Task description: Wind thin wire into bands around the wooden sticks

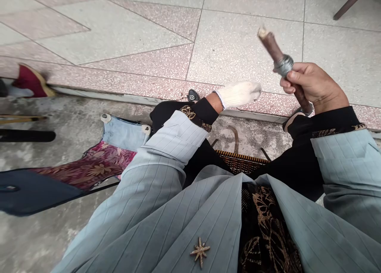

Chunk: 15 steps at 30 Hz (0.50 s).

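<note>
My bare right hand [312, 80] is wrapped round a brown wooden stick [272, 45], held up at a slant over the tiled floor. The stick's upper end is pale and ragged. A coil of silver wire [285, 64] is wound about its middle, just beyond my thumb and fingers. My left hand [239, 95], in a white knitted glove with greyish fingertips, hovers left of the stick and apart from it. Its fingers are curled in, and whatever lies inside them, if anything, is hidden.
A woven basket [242, 160] stands between my knees. To the left is a folding seat of patched cloth [110, 158]. A red shoe [31, 81] rests near the raised tile edge [143, 99]. A brown furniture leg [351, 3] shows at the upper right.
</note>
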Available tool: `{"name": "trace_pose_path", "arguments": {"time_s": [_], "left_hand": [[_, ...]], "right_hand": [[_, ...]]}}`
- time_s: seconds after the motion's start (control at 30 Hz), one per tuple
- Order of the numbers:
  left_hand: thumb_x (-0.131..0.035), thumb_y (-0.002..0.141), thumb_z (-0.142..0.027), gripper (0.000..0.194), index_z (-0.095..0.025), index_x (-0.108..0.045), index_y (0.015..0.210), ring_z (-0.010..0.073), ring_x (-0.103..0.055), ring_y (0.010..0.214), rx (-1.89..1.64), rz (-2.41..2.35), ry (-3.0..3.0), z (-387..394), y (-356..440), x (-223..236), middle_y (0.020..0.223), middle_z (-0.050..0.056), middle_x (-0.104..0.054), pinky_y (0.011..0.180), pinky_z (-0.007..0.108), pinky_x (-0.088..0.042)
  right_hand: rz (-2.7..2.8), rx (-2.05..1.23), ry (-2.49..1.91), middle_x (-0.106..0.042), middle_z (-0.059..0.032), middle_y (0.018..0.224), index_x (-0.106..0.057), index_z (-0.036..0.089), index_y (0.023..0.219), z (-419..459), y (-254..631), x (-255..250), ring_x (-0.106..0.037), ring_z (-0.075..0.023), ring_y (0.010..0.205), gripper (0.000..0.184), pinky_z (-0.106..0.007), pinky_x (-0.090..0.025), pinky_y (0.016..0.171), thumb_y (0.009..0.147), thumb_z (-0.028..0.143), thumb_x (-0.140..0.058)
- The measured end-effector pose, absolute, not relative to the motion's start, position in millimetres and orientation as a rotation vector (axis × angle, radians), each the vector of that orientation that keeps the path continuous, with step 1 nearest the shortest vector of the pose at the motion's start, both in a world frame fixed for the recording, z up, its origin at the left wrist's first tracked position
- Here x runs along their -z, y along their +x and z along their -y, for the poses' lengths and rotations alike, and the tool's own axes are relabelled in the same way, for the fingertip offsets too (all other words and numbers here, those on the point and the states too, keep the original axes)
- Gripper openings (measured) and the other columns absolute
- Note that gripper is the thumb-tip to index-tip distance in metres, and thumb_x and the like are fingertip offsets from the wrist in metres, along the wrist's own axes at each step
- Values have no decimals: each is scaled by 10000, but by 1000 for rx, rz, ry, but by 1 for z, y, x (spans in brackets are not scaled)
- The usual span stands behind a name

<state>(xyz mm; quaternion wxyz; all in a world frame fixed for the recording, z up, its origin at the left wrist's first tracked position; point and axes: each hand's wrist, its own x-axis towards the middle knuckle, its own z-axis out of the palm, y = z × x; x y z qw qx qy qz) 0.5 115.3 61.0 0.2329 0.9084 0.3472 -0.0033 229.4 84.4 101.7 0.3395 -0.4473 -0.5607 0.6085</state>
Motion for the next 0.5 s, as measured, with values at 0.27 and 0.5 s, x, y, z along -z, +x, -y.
{"name": "trace_pose_path", "arguments": {"time_s": [0.27, 0.5], "left_hand": [[-408, 942, -373, 366, -191, -679, 1107, 212, -613, 820, 130, -838, 2523, -103, 10, -56, 893, 99, -709, 708, 323, -395], [-366, 959, -345, 379, -180, -659, 1134, 199, -615, 812, 101, -756, 2560, -107, 8, -62, 925, 83, -690, 717, 316, -382]], "right_hand": [[1496, -888, -1878, -573, -55, 701, -632, 207, 872, -103, 238, -74, -519, -170, 605, 267, -331, -434, 569, 866, 474, -639], [2209, -420, -2322, -703, -175, 1022, -705, 171, 1145, -105, 239, -67, -641, -338, 919, 394, -420, -456, 723, 879, 424, -562]]}}
